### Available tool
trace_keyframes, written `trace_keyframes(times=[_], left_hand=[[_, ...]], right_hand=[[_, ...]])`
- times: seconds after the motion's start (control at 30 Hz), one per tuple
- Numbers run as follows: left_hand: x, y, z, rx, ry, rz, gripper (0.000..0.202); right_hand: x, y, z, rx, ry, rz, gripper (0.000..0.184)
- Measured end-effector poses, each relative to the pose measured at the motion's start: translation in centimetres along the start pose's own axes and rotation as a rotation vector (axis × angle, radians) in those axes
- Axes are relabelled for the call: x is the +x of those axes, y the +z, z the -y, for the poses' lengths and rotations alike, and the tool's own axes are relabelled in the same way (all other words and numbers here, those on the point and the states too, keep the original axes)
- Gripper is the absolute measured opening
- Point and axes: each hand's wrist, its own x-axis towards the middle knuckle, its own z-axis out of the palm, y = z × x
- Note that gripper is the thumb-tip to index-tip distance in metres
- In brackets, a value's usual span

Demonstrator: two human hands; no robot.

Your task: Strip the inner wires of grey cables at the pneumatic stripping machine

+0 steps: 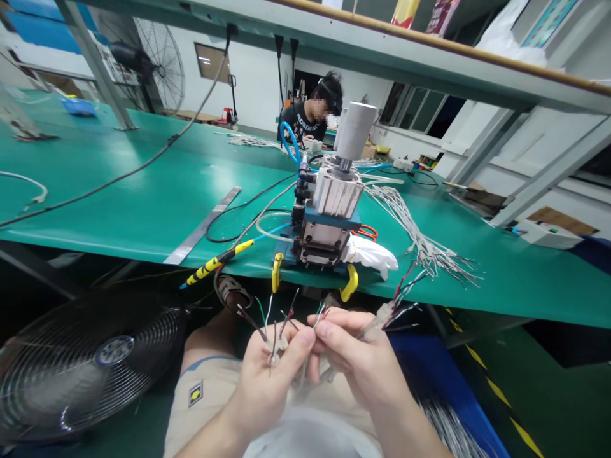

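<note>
My left hand (267,381) is closed around a clear-sheathed cable end (275,343) whose thin coloured wires fan upward. Beside it, my right hand (356,362) pinches another cable (382,315); its stripped red, black and white wires stick out to the right. The fingertips of both hands meet in front of my lap, just below the table edge. Straight ahead on the green table (143,197) stands a small pneumatic machine (329,210) with a grey cylinder on top and yellow clamps at its base.
A bundle of several grey cables (420,238) lies to the right of the machine. A floor fan (86,362) sits at the lower left. A blue bin (443,394) holding more cables is at my right. Another person (315,114) works at the far end.
</note>
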Motion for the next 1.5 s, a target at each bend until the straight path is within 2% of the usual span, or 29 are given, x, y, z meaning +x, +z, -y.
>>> trace_keyframes(times=[0.13, 0.23, 0.3, 0.5, 0.6, 0.77, 0.87, 0.97, 1.03, 1.2, 1.5], left_hand=[[0.2, -0.5, -0.3, 0.085, 0.039, 0.074, 0.043], [0.3, -0.7, -0.8, 0.204, 0.045, 0.151, 0.048], [0.4, -0.9, -1.0, 0.301, 0.062, 0.177, 0.044], [1.4, -1.5, -1.1, 0.567, 0.316, 0.361, 0.025], [2.0, -1.5, -0.7, 0.599, 0.365, 0.392, 0.028], [3.0, -0.7, -0.1, 0.463, 0.258, 0.294, 0.035], [4.3, 0.0, -0.4, 0.331, 0.152, 0.138, 0.034], [6.1, 0.5, -0.9, 0.096, 0.049, -0.058, 0.034], [7.3, 0.6, -1.1, -0.032, 0.011, -0.132, 0.031], [9.0, 0.9, -1.1, -0.143, 0.021, -0.208, 0.030], [10.0, 1.4, -0.9, -0.180, 0.035, -0.311, 0.029]], right_hand=[[-0.1, -0.2, 0.0, 0.013, 0.005, -0.005, 0.015], [-0.2, -0.6, -0.2, -0.038, -0.020, -0.089, 0.019], [-0.1, -0.8, -0.3, -0.059, -0.033, -0.127, 0.020], [0.1, -0.6, -0.2, 0.005, -0.008, -0.200, 0.029], [0.5, -0.5, -0.5, 0.054, 0.007, -0.253, 0.028], [1.7, -1.1, -0.8, 0.126, 0.007, -0.312, 0.023], [2.3, -1.6, -0.4, 0.135, 0.006, -0.328, 0.022], [2.6, -2.1, -0.1, 0.138, -0.022, -0.319, 0.024], [2.5, -2.3, -0.2, 0.139, -0.013, -0.305, 0.023], [2.0, -2.3, -0.7, 0.118, 0.024, -0.273, 0.018], [1.7, -2.3, -0.6, 0.118, 0.034, -0.242, 0.015]])
